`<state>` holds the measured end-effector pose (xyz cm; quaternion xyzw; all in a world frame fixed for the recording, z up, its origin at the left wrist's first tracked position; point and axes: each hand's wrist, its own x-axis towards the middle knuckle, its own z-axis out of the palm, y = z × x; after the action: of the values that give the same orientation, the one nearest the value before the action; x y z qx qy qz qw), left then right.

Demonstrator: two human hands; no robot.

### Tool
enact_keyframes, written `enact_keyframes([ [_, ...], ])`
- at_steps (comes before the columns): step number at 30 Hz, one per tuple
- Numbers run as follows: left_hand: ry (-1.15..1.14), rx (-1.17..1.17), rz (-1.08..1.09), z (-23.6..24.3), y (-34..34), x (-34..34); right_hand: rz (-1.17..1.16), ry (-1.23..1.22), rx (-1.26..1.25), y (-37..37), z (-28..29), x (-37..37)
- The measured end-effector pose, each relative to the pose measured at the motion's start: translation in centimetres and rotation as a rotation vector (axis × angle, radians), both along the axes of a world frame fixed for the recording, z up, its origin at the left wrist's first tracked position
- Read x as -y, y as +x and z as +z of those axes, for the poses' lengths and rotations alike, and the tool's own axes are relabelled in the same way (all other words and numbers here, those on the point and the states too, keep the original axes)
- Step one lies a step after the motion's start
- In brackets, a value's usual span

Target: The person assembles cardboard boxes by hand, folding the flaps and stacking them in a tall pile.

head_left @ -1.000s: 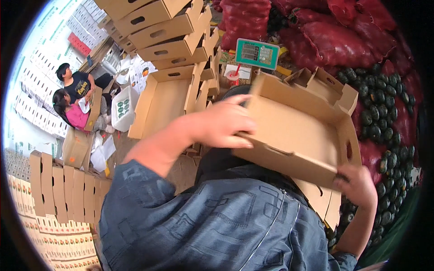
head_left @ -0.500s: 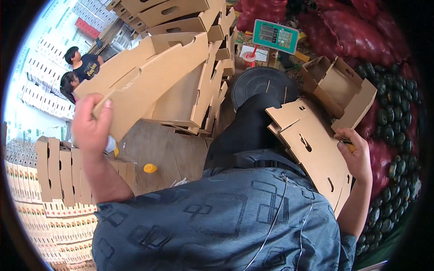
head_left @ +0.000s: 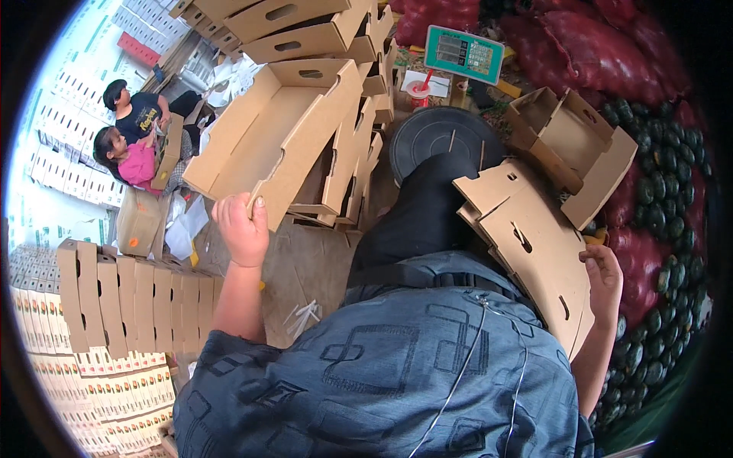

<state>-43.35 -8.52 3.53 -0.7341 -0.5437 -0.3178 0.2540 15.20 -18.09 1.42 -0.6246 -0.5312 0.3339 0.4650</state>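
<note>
My left hand [head_left: 243, 229] is closed on the near end of a folded cardboard tray [head_left: 263, 137]. The tray tilts, its open side up, against a stack of similar trays [head_left: 347, 164]. Flat cardboard box blanks [head_left: 534, 244], with slots cut in them, lie over my lap on the right. Beside their outer edge is my right hand [head_left: 605, 275], its fingers loosely bent and nothing visible in them. Another folded cardboard tray [head_left: 573, 141] stands just beyond the blanks.
A black round lid [head_left: 443, 145] lies ahead, near a green scale display [head_left: 463, 55] and a cup with a red straw [head_left: 418, 90]. Red mesh sacks [head_left: 603, 57] and dark green melons [head_left: 660, 191] fill the right. Upright trays [head_left: 137, 301] line the left; two people [head_left: 141, 122] sit beyond.
My left hand has moved right and lower with the tray, which has settled against the stack. My right hand has shifted slightly down, off the blanks' edge. The people on the left show more fully.
</note>
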Motion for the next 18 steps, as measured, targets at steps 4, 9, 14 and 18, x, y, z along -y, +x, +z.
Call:
enact_keyframes([
  [4,-0.1,0.0,-0.026,-0.8,0.6,0.1,-0.011,-0.04,0.011,-0.4,-1.0,0.0],
  [9,-0.387,0.011,0.071,0.5,1.3,0.1,0.053,-0.14,0.136,-1.2,-0.7,-0.3],
  [14,-0.237,-0.02,0.056,3.2,3.8,-0.2,0.229,-0.386,0.445,-0.3,0.7,3.1],
  [18,-0.469,0.242,-0.418,2.9,10.7,-2.8,0.21,-0.866,0.622,2.4,1.8,9.3],
])
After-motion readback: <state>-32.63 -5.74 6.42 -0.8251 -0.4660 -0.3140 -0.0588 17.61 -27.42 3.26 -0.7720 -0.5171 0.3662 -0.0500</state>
